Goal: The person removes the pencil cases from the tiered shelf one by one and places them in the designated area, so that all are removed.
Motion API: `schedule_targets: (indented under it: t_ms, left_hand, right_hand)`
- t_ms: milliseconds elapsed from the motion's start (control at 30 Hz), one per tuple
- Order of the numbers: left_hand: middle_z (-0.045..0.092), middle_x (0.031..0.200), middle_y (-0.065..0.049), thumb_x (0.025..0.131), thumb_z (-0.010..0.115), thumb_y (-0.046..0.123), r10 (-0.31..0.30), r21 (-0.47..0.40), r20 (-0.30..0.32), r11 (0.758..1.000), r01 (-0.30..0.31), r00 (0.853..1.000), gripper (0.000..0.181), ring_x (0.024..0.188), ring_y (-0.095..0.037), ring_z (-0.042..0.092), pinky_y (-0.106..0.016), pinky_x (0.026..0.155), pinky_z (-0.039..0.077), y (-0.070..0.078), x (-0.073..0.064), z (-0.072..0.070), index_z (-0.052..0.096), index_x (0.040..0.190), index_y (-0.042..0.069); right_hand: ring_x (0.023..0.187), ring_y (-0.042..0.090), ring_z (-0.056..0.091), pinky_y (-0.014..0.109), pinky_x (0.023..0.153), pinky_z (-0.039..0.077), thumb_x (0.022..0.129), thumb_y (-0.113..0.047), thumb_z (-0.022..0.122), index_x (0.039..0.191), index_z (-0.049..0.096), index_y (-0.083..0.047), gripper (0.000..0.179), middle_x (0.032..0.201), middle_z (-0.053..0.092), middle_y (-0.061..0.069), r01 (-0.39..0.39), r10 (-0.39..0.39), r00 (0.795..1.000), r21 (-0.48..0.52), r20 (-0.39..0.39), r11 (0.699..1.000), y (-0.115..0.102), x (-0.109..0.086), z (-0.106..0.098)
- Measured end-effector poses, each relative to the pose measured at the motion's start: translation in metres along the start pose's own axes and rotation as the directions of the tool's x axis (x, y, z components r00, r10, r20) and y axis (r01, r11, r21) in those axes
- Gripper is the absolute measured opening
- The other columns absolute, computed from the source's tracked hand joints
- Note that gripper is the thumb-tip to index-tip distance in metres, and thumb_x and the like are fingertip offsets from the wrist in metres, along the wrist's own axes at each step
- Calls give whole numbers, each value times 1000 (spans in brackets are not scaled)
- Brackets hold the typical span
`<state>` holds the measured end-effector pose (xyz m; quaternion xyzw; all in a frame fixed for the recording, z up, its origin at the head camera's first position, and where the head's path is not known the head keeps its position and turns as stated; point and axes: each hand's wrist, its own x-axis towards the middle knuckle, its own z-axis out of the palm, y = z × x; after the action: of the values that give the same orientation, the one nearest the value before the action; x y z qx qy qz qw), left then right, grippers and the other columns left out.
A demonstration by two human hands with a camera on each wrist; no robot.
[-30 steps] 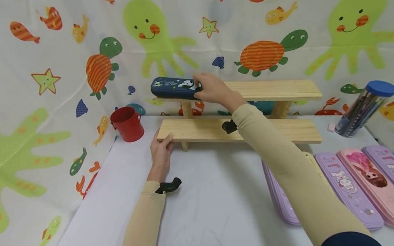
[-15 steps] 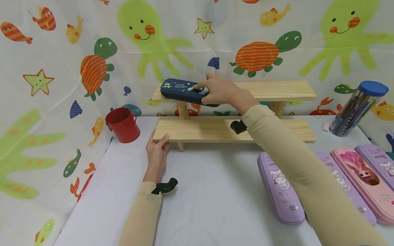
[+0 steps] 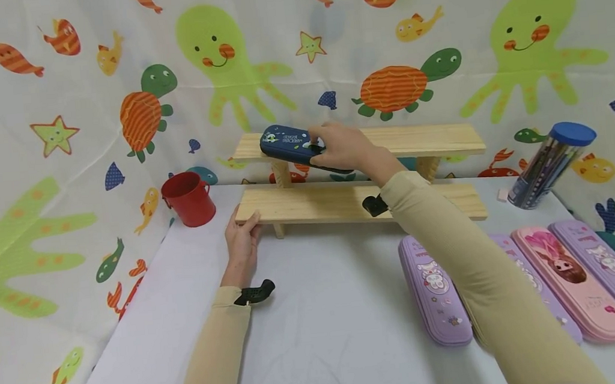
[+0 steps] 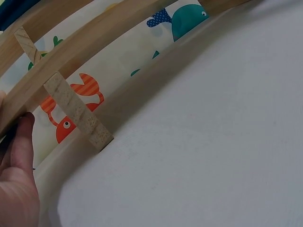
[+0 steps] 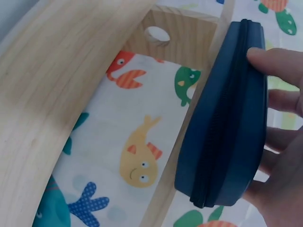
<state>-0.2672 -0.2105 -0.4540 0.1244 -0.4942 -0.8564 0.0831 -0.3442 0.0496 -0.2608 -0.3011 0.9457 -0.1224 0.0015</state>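
Observation:
A dark blue zipped pencil case (image 3: 288,143) with panda pictures is at the left part of the upper board of a two-tier wooden shelf (image 3: 422,139). My right hand (image 3: 350,148) grips its right end from above. In the right wrist view the case's zip side (image 5: 225,113) faces the camera, with fingers (image 5: 279,66) along its far side. Whether the case touches the board, I cannot tell. My left hand (image 3: 242,239) holds the left end of the lower board (image 3: 308,203), thumb on top. In the left wrist view that hand (image 4: 19,189) is partly cut off.
A red bucket (image 3: 189,198) stands left of the shelf. At right are a clear pen tub with a blue lid (image 3: 551,164) and a small pale block (image 3: 503,194). Purple (image 3: 436,290) and pink (image 3: 572,282) pencil cases lie front right, partly behind my right arm. A sea-animal curtain hangs behind.
My right hand has moved the dark blue pencil case rightward along the upper board and a little toward me. The left hand keeps its hold on the lower board. The head view has shifted slightly.

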Motion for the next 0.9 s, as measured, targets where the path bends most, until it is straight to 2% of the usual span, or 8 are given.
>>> schedule_targets:
  t_ms: [100,233,333,467,567,767,900]
  left_hand:
    - [36,159,-6,97,61,4,4,7,0,1000,-4,1000,73,134,-18,51,-24,108,48,-1,0,1,24,158,18]
    - [38,157,-8,97,61,3,21,4,6,1000,-21,1000,72,132,-18,52,-24,106,49,-1,0,2,25,158,16]
    - [37,157,-9,97,61,3,18,0,16,1000,-18,1000,72,132,-19,52,-24,106,49,-1,0,2,25,158,16]
    - [35,159,-7,96,62,4,2,0,13,1000,-2,1000,74,134,-18,51,-24,107,48,0,0,0,25,158,18]
    - [37,158,-7,96,63,5,4,-5,-1,1000,-4,1000,74,133,-18,51,-23,106,50,0,-1,0,25,158,18]
    - [39,156,-5,97,62,4,3,-7,5,1000,-3,1000,73,133,-18,52,-20,101,52,-1,-2,1,26,158,20]
    - [39,156,-5,96,62,5,-3,-7,3,1000,3,1000,72,133,-18,52,-21,102,51,-1,-1,1,26,158,20]
  right_hand:
    - [110,27,54,48,94,52,91,-37,67,129,51,-17,46,134,56,12,-11,12,1000,-13,13,1000,1,-5,-1]
    - [118,29,50,48,101,50,87,-32,68,148,38,-23,69,141,50,15,-25,26,998,-19,58,1000,2,-11,-3]
    - [121,29,47,48,102,50,84,-30,68,155,28,-27,82,145,47,16,-44,48,995,-45,93,998,2,-16,-3]
    - [120,27,48,49,96,52,82,-30,65,157,22,-31,87,147,46,14,-54,67,992,-118,111,991,2,-25,-2]
    - [117,27,52,50,91,54,82,-31,66,157,23,-31,86,146,49,12,-37,53,994,-148,99,988,2,-33,1]
    - [111,27,58,49,81,57,81,-33,71,158,23,-29,90,142,53,13,-26,37,996,-131,78,991,8,-58,10]
    - [117,28,57,50,85,56,81,-34,72,158,23,-27,91,149,48,13,-50,57,995,-90,80,995,11,-75,18]
